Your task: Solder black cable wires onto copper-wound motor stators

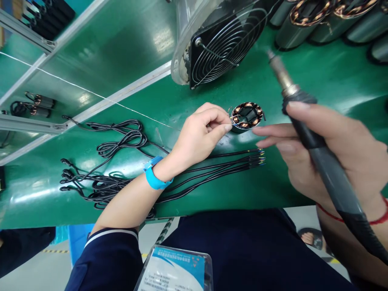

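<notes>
My left hand [201,131], with a blue strap at the wrist, pinches thin wires [235,120] at the left rim of a motor stator [247,115]. That stator stands upright on the green table, its copper windings facing up. In my right hand [327,149] is a soldering iron [306,117], held tilted with its tip up and to the left, apart from the stator. Two fingertips of that hand reach close to the stator's right side. A thin strand of solder wire [121,104] runs from the upper left toward my left hand.
Coiled black cables [121,139] lie to the left, their stripped ends [257,157] just below the stator. A fan with a wire guard [228,44] stands behind. More stators [298,28] are grouped at the back right. Metal rails [115,97] edge the table's far side.
</notes>
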`<state>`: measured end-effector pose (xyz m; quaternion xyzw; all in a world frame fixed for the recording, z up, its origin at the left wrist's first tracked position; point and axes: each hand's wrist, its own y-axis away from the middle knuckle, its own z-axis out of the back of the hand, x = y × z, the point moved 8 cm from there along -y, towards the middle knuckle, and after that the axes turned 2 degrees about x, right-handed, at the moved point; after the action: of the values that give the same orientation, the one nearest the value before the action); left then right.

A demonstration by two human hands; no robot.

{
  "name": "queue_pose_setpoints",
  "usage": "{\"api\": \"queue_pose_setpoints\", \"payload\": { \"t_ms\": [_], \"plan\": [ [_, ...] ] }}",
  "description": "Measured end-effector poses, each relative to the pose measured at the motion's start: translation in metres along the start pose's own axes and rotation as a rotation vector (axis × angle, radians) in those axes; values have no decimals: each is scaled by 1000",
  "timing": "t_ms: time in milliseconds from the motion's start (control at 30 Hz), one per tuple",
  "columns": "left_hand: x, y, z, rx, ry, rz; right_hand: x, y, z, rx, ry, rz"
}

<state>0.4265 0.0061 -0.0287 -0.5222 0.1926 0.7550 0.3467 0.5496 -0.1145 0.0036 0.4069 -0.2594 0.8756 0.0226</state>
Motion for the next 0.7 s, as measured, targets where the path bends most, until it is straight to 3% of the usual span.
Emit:
{"api": "queue_pose_setpoints", "payload": {
  "t_ms": [100, 200, 433, 600, 700],
  "plan": [
    [-2, 0, 0, 0, -10, 2, 6, -20, -3, 127, 119, 47],
    [-4, 0, 1, -3, -20, -10, 0, -31, -13, 193, 85, 69],
    [-14, 4, 1, -18, -202, -116, -15, -29, -34, 171, 2, 58],
    [-27, 6, -8, -34, -417, -251, -8, -29, -36, 163, -2, 113],
    [-29, 7, -8, -48, -421, -280, -7, -28, -34, 141, 12, 131]
  ]
}}
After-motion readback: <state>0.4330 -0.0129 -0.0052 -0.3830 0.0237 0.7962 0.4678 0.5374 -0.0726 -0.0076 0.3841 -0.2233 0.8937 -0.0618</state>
